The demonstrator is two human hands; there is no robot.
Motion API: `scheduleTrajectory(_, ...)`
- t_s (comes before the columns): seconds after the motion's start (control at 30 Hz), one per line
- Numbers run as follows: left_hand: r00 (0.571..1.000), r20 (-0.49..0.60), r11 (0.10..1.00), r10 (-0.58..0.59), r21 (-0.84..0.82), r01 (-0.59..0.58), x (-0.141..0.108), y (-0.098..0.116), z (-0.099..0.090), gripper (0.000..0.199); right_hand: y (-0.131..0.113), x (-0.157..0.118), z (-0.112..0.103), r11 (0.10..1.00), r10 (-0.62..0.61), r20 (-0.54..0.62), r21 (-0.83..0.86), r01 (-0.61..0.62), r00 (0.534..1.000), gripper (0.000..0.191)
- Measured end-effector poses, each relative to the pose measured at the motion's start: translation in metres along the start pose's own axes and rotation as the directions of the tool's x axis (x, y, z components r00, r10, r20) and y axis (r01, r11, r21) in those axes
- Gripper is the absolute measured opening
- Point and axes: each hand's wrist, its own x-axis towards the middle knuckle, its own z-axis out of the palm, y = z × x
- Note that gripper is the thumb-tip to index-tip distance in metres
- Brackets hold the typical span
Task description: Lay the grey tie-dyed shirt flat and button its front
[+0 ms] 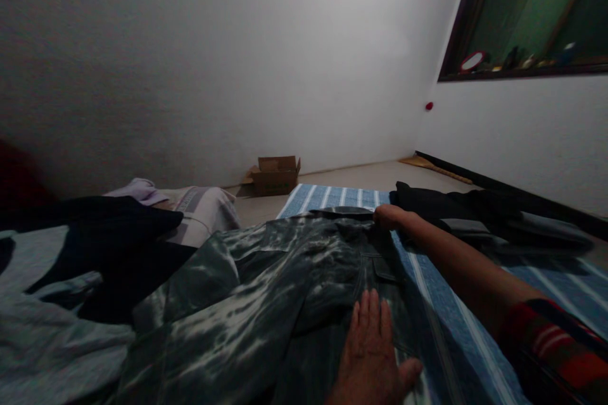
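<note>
A dark grey-green jacket (256, 291) with pale mottled streaks lies spread out, a flapped pocket showing near its right side. My left hand (368, 351) rests palm down on the cloth at the lower middle, fingers stretched out and thumb to the right. Reaching in from the right in a red plaid sleeve, my right hand (389, 216) is closed on the jacket's far right edge; its fingertips are mostly hidden. Under the jacket is a blue cloth with white stripes (456, 310).
Folded dark clothes (437, 202) lie on the striped cloth at right. Dark garments (128, 253) and a light grey garment (61, 342) are heaped at left, near a pale blanket (204, 209). An open cardboard box (275, 178) stands by the white wall (285, 63).
</note>
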Motion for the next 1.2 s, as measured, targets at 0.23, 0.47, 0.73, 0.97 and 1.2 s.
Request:
scheduleTrajectory(0.23,1.0,-0.01,1.0,0.007,0.001,-0.007,-0.001,0.0,-0.002,0.091,0.004,0.003,0.011,0.997,-0.054,-0.021,-0.049,0.053,0.998,0.027)
scheduleTrajectory(0.47,1.0,0.005,1.0,0.001,-0.001,-0.001,-0.002,0.002,-0.005,0.092,0.004,-0.001,0.021,0.999,-0.03,-0.073,0.02,0.032,0.997,0.032)
scheduleTrajectory(0.73,1.0,0.004,1.0,-0.004,-0.012,0.005,-0.002,0.002,-0.005,0.092,0.005,0.01,0.021,0.99,-0.067,-0.003,0.126,0.066,0.998,0.049)
scheduleTrajectory(0.97,1.0,0.001,1.0,-0.005,-0.013,0.005,-0.003,0.003,-0.004,0.092,-0.005,0.005,0.016,0.992,-0.117,-0.031,0.049,0.118,0.993,0.047)
scheduleTrajectory(1.2,1.0,0.004,0.999,-0.016,-0.032,0.016,-0.003,0.004,-0.006,0.094,-0.013,-0.012,0.014,0.984,-0.167,-0.067,-0.071,0.162,0.984,0.036)
